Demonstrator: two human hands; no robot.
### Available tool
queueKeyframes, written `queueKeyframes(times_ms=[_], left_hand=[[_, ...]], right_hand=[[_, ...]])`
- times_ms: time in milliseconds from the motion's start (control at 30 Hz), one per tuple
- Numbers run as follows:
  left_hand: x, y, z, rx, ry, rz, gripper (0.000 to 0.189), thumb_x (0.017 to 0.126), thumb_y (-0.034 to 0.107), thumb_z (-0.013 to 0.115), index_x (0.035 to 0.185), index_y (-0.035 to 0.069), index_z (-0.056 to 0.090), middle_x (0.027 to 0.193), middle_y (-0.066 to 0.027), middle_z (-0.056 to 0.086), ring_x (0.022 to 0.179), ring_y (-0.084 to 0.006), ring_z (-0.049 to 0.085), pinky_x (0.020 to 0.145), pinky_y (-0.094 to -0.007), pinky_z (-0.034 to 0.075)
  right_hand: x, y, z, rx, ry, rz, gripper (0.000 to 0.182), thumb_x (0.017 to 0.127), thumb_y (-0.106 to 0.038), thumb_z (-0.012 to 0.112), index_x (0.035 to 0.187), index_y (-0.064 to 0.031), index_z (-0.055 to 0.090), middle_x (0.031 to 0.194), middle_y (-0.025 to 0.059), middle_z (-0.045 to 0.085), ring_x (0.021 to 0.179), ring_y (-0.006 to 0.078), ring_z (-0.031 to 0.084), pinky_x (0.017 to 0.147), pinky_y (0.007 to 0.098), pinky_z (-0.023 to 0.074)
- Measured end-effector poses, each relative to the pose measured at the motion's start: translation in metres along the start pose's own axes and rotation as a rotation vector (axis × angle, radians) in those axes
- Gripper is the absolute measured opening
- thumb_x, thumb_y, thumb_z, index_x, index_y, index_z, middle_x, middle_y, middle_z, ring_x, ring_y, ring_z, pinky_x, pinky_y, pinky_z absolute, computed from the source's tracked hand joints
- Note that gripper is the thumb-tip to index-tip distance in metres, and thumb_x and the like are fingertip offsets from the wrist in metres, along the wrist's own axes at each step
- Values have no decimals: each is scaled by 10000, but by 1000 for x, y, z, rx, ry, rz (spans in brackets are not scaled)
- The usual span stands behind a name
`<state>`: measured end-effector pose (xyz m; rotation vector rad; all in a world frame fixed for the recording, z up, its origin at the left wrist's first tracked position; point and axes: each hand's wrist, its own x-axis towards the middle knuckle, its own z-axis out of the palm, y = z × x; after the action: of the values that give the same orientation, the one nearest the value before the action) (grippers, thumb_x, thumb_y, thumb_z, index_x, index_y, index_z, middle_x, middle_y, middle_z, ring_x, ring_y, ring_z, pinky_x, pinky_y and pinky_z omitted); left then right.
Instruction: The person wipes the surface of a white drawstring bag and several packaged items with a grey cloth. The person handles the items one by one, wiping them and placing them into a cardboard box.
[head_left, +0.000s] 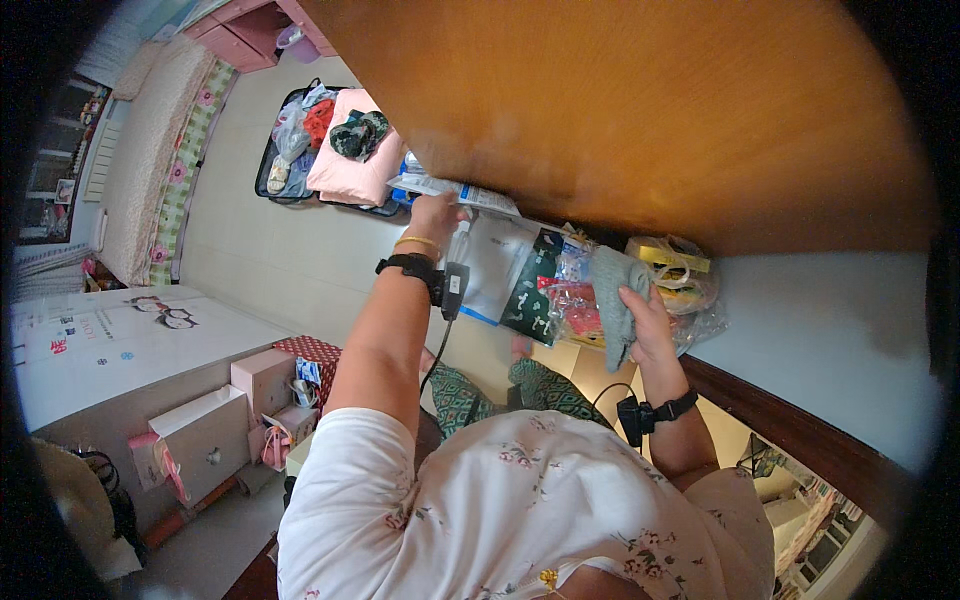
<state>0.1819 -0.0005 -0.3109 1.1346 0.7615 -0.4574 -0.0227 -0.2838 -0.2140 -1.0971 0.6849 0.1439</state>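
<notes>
My right hand (646, 319) is closed on a folded grey-green knitted cloth (621, 300), whose lower end hangs down. My left hand (437, 217) reaches to a printed white and blue packet (480, 196) beside the wooden panel; its fingertips are partly hidden, and whether they grip the packet I cannot tell. Below that hand lies a clear plastic bag (491, 247). To its right are a dark green printed bag (534, 289) and a red plastic package (574, 304). A clear bag with yellow items (671, 270) stands right of the cloth.
A tall wooden panel (637, 112) rises beyond the bags. At the upper left an open suitcase (283, 199) holds clothes, a pink folded quilt (349, 169) and a camouflage cap (360, 135). A bed (150, 157) stands farther left. Boxes (210, 442) sit at the lower left.
</notes>
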Motion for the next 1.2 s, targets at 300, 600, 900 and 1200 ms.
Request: queueKeyframes(times_ms=[300,600,900,1200], left_hand=[[-1,-7,0,76,0,48,145,861,116,492,738,46,522,580,-51,529,441,-136,467,385,-253,380],[-121,-2,-120,-352,-247,288,330,913,301,477,1088,28,539,1023,-92,602,906,-211,567,798,-374,457],[-164,-103,-239,-1059,-439,133,548,947,426,289,1285,5,381,1282,-177,447,1154,-304,452,986,-450,351],[-198,-140,-336,-1106,-281,217,382,878,125,524,1219,-20,431,1167,-151,535,1042,-275,543,932,-417,431]], right_hand=[[3,-5,7,-54,-87,-11,402,830,-95,582,1196,-11,440,1045,76,570,882,157,572,774,291,480],[16,13,38,-118,-185,35,396,827,-92,571,1194,-13,445,1092,85,562,951,209,564,796,338,479],[-18,60,181,-327,-595,342,370,844,-116,526,1187,-2,450,1046,118,581,857,218,604,717,339,508],[-22,162,266,-572,-707,780,337,802,-190,560,1075,6,537,949,127,626,781,239,633,663,361,536]])
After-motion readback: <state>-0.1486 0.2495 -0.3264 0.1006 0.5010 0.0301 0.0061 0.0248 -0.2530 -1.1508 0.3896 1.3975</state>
